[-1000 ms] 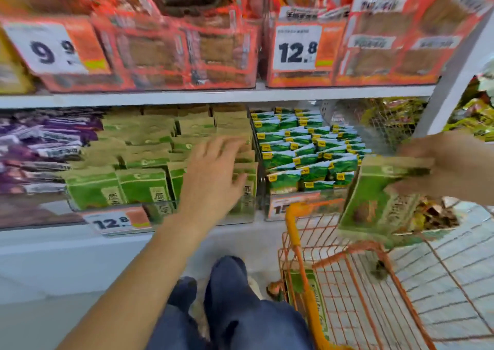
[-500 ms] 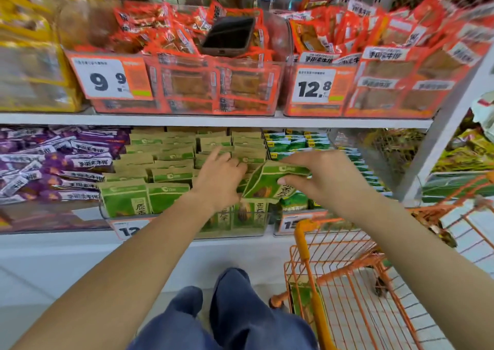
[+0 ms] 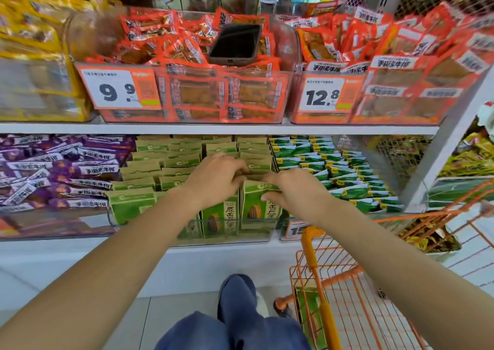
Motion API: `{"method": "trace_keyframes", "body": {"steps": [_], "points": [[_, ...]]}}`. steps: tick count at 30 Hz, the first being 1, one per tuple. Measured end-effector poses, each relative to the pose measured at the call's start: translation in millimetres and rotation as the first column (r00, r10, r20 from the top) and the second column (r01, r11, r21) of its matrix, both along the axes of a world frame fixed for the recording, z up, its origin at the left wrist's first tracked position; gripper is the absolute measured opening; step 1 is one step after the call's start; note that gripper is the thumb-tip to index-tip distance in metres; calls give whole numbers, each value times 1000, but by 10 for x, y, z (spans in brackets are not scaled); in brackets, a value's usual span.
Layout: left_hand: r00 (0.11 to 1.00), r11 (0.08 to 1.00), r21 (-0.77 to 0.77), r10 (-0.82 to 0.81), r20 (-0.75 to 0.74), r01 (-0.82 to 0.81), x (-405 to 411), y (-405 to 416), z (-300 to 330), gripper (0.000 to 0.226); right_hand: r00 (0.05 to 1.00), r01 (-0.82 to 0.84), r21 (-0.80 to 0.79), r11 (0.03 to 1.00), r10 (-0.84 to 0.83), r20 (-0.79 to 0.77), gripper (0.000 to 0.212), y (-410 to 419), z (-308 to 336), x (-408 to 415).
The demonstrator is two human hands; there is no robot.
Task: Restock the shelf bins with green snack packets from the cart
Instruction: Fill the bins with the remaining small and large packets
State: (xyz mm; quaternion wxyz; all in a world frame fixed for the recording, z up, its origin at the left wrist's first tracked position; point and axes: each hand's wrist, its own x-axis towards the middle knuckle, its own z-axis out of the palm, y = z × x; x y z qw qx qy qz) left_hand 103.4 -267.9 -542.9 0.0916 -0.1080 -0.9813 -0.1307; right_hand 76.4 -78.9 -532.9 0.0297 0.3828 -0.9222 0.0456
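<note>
Green and kraft-brown paper, matte and creased: that's the green snack packet (image 3: pixel 260 202) going into the clear plastic bin (image 3: pixel 187 238) on the lower shelf. It stands upright, long axis vertical, front of the right-hand row, just beside its twin at nine o'clock. The right hand (image 3: pixel 295 189) sits on top of it, thumb and fingers pinching the folded top edge, so the packet hangs directly beneath that hand, toward six o'clock. The left hand (image 3: pixel 216 180) is at nine o'clock from the right, fingers curled into the rows behind; it looks to be holding packets back, though whether it actually grips one I cannot tell. The right is plainly the nearer hand, and seating looks like a straight press down. Up at twelve o'clock, a glossy dark phone (image 3: pixel 235 43) lies on crinkly orange packets. At five o'clock, the orange wire cart (image 3: pixel 347 283), with green stock low inside.
</note>
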Motion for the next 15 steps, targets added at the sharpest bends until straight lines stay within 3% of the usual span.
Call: {"method": "trace_keyframes", "body": {"steps": [5,8,11,15], "points": [[999,992,123,-15,-41,20,231,-10,-10,27,998,38,35,999,-39,50,31,-112,-41,-96],[999,999,21,-41,19,41,317,58,-108,36,997,50,108,993,-56,55,26,-167,-107,-75],[998,994,-108,1,-56,-7,308,157,-227,37,999,50,160,986,-50,-3,25,-168,-223,-27],[996,992,-116,47,-81,-56,261,251,-292,30,994,55,123,991,-42,-100,29,-141,-351,0]]}}
